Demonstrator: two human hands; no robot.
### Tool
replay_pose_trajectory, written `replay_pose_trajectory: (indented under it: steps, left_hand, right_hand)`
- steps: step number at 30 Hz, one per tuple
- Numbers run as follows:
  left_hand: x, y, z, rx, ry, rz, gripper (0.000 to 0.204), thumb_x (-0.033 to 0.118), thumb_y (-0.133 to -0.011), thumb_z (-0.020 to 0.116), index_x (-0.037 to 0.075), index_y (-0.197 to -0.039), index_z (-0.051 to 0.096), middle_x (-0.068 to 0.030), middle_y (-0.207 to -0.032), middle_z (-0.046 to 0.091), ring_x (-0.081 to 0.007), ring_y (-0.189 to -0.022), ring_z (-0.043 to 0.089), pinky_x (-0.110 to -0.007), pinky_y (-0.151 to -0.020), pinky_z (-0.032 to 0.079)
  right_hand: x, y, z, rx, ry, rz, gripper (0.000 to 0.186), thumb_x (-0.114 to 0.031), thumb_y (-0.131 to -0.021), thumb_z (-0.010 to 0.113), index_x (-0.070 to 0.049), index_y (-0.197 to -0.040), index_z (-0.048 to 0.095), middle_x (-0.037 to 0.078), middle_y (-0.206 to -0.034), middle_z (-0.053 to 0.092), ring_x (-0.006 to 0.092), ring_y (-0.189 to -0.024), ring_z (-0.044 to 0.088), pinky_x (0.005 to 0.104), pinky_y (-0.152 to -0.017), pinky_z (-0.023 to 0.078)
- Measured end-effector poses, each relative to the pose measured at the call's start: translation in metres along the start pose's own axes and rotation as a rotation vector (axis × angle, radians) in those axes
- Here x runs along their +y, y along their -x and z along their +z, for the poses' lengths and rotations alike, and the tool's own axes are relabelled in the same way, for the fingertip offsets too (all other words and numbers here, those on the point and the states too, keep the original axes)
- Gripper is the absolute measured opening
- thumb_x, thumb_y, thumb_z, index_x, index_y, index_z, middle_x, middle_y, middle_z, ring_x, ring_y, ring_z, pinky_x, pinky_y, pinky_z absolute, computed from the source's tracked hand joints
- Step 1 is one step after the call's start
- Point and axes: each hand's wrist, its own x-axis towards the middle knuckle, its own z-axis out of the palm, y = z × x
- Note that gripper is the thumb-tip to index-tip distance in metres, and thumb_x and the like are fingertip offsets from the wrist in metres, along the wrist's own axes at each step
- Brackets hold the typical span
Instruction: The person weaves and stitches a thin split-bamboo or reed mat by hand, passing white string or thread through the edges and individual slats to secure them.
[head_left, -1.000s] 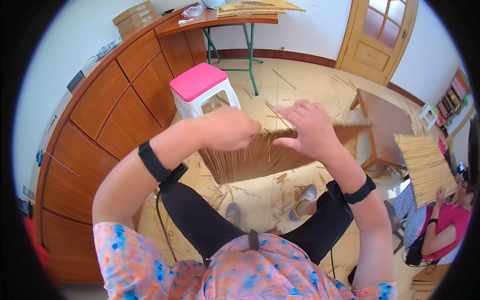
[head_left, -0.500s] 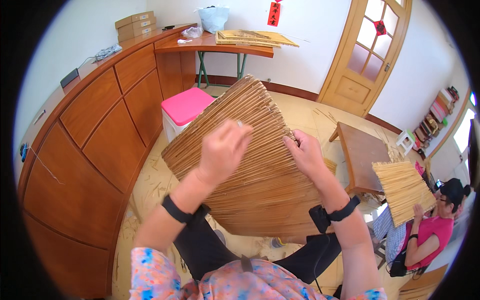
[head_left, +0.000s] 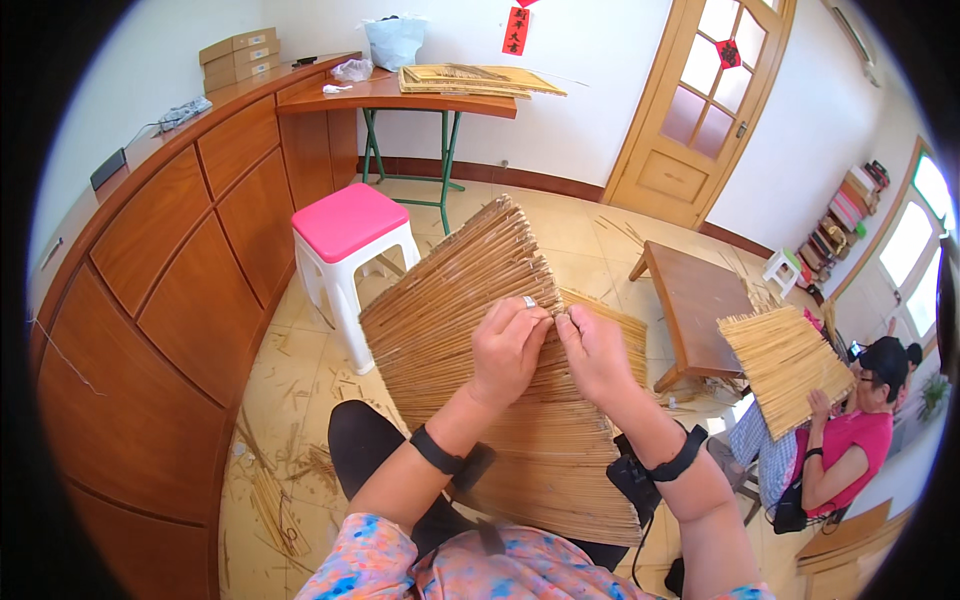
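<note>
A fan-shaped mat of thin tan stalks (head_left: pixel 465 275), bound side by side, leans up across my lap. Its trimmed, stepped edge runs down the right side. My left hand (head_left: pixel 507 352), with a ring on one finger, is closed in a pinch at that edge; whatever its fingertips hold is too small to make out. Close beside it, my right hand (head_left: pixel 597 360) grips the mat's edge between thumb and bent fingers. The two hands almost touch. Dark bands with small devices circle both my wrists.
A white stool with a pink seat (head_left: pixel 350 222) stands ahead left, beside the curved wooden cabinet (head_left: pixel 175 270). To the right is a low wooden table (head_left: pixel 695 305). Past it a seated person (head_left: pixel 840 450) holds a similar mat (head_left: pixel 785 365). Loose stalk scraps (head_left: pixel 275 510) litter the floor.
My left hand has come down and right from over the mat to meet my right hand at its edge. The mat sits lower and farther right, and the view has shifted.
</note>
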Motion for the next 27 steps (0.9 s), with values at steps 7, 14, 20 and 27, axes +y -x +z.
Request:
replay_pose_trajectory:
  steps: [7,14,20,27]
  left_hand:
    - [-0.004,0.009,0.000,0.134,0.018,-0.057,0.005,-0.002,-0.083,0.068,0.001,-0.085,0.064,-0.0135,-0.083,0.060,-0.0256,-0.072,0.059,-0.032,-0.063,0.048]
    - [-0.012,-0.026,-0.041,0.379,0.221,-0.164,0.018,0.014,-0.103,0.049,0.001,-0.092,0.054,-0.0096,-0.084,0.061,-0.0141,-0.068,0.057,-0.025,-0.063,0.050]
    - [0.016,-0.024,-0.042,-0.107,0.823,-0.553,0.019,0.019,-0.106,0.042,0.004,-0.096,0.049,-0.0062,-0.072,0.054,-0.0129,-0.051,0.053,-0.026,-0.052,0.050]
    - [-0.008,-0.056,-0.166,0.168,0.380,-0.687,0.014,0.020,-0.100,0.053,0.013,-0.088,0.053,0.0068,-0.072,0.041,-0.0026,-0.049,0.035,-0.018,-0.040,0.030]
  right_hand:
    - [-0.010,-0.002,0.007,0.073,0.059,-0.005,0.026,-0.024,-0.096,0.055,-0.002,-0.082,0.052,0.025,-0.067,0.056,0.0457,-0.065,0.055,0.0486,-0.059,0.044]
    - [0.021,-0.017,0.001,0.164,0.018,0.119,0.031,-0.022,-0.093,0.059,-0.001,-0.070,0.056,0.021,-0.062,0.054,0.0354,-0.054,0.050,0.0411,-0.053,0.040]
    - [0.032,-0.018,0.019,0.084,0.074,0.068,0.033,-0.025,-0.092,0.060,-0.002,-0.070,0.057,0.021,-0.063,0.056,0.0384,-0.057,0.055,0.0439,-0.054,0.043]
    - [0.065,-0.016,0.034,0.107,0.169,0.042,0.035,-0.026,-0.094,0.057,-0.003,-0.067,0.057,0.020,-0.063,0.057,0.0393,-0.059,0.058,0.0454,-0.056,0.045]
